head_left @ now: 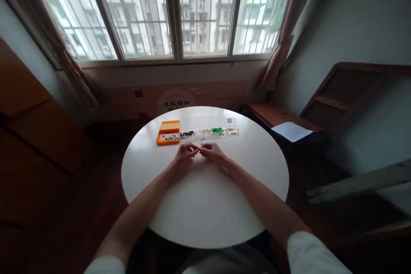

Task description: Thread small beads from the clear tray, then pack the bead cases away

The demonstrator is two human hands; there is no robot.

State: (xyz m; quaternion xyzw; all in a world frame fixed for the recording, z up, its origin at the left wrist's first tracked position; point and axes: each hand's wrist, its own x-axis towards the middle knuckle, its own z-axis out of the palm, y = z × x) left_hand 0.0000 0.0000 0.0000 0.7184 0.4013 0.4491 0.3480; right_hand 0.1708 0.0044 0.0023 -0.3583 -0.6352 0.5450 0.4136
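My left hand (186, 152) and my right hand (212, 152) meet fingertip to fingertip above the white round table (205, 205). Both are closed in a pinch; whatever sits between the fingertips is too small to make out. Just beyond them lie a few small green pieces (202, 141). Behind my left hand stands an open orange case (169, 125) with small blue pieces (170, 138) in it. To its right, clear boxes hold dark brown pieces (187, 133), pale yellowish pieces (206, 131), bright green pieces (217, 130) and tiny gold-coloured bits (231, 129).
A barred window (205, 13) with curtains (279, 60) fills the far wall. At the right, a white paper sheet (291, 131) lies on a brown wooden surface (272, 115). Wooden cabinets (35, 145) stand at the left. A printed carton (212, 94) is below the window.
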